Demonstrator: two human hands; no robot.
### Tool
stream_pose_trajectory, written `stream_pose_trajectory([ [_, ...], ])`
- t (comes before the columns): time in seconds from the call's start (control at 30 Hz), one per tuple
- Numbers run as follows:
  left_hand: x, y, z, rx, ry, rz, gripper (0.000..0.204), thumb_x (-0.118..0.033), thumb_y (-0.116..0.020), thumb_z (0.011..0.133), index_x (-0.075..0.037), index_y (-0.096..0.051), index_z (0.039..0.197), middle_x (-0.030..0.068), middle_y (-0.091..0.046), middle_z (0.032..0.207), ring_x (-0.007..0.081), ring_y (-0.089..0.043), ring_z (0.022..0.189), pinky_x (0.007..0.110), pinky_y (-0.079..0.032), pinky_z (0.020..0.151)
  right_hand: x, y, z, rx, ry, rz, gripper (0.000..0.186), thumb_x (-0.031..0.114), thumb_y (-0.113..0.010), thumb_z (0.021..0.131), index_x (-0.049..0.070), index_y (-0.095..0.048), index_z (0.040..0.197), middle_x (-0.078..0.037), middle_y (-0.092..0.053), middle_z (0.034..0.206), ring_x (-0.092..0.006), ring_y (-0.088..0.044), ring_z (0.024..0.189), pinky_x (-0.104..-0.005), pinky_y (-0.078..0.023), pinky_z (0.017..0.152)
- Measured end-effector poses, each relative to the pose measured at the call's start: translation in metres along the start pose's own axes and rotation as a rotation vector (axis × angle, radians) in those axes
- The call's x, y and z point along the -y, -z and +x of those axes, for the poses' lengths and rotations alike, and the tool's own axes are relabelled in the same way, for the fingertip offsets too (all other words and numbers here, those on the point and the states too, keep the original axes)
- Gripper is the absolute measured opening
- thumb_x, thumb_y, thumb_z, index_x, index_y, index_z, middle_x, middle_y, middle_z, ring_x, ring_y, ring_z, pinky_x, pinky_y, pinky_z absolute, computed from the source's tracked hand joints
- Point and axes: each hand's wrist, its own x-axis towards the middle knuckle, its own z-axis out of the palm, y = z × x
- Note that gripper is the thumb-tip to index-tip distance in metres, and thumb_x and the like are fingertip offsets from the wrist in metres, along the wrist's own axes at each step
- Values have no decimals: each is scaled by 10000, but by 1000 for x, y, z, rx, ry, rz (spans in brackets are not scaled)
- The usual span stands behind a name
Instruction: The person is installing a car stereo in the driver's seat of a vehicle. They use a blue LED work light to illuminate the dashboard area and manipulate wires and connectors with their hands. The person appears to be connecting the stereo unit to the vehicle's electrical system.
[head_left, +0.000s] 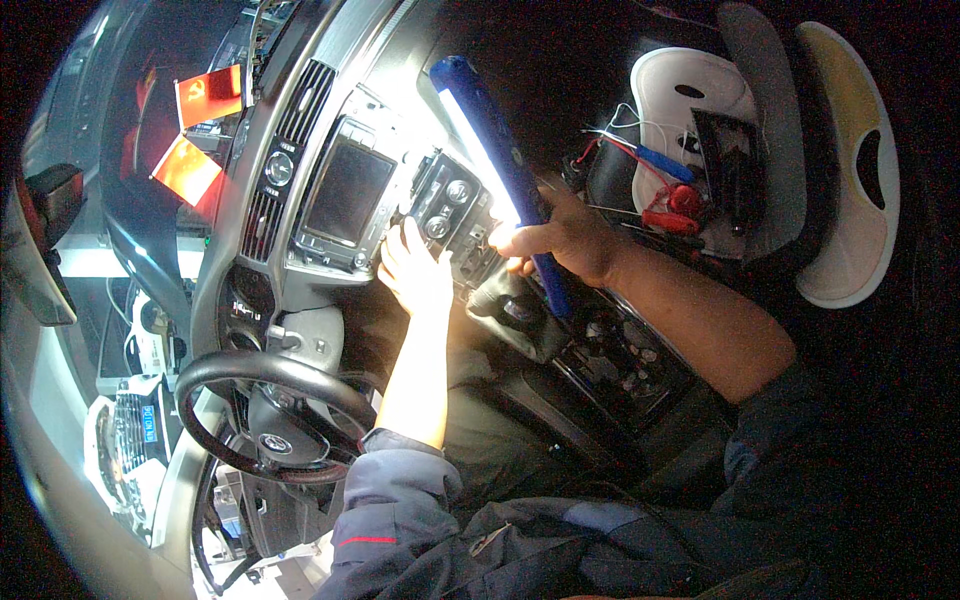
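Observation:
My right hand (pixel 565 235) grips a long blue lit work light (pixel 490 140), held at a slant over the centre console, its glare washing out part of the dashboard. My left hand (pixel 412 268) has its fingers stretched toward the edge between the screen unit (pixel 347 185) and the climate control panel (pixel 443 208), seeming to touch it; nothing is visible in its grasp. The screen is dark. Around the panel the trim looks exposed, though the bright light hides detail. A gear lever (pixel 515 310) in a dark boot sits below the panel.
The steering wheel (pixel 272 365) is at the lower left. Two small red flags (pixel 208 95) stand by the windscreen. At the right, red and blue tools (pixel 668 170) with wires lie on pale seat pads (pixel 842 270). Outside, a white car (pixel 130 460) shows through the glass.

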Motion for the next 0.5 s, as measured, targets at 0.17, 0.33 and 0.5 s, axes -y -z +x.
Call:
stream_pose_trajectory([
  [0.17,-1,4,2,1,-9,-17,918,-405,-852,800,-150,-388,1550,131,-405,1530,335,-396,1403,528,-376,1112,3,-2,-2,-9,-30,2,354,227,-850,706,23,-675,938,-107,-699,806,-196,-692,666,-332,-570,637],
  [0.33,-5,8,6,-26,43,-72,826,-398,-823,834,-118,-443,1512,147,-480,1470,332,-472,1341,506,-402,1098,5,-2,-2,6,-17,23,386,226,-851,711,26,-649,972,-102,-695,829,-199,-690,665,-334,-575,639],
  [0.5,-16,19,22,-50,410,-626,659,-412,-723,931,-25,-539,1431,218,-679,1229,376,-656,1114,470,-487,1017,4,-2,-1,-1,-22,27,404,224,-854,708,27,-644,992,-104,-696,843,-207,-698,676,-349,-583,643],
])
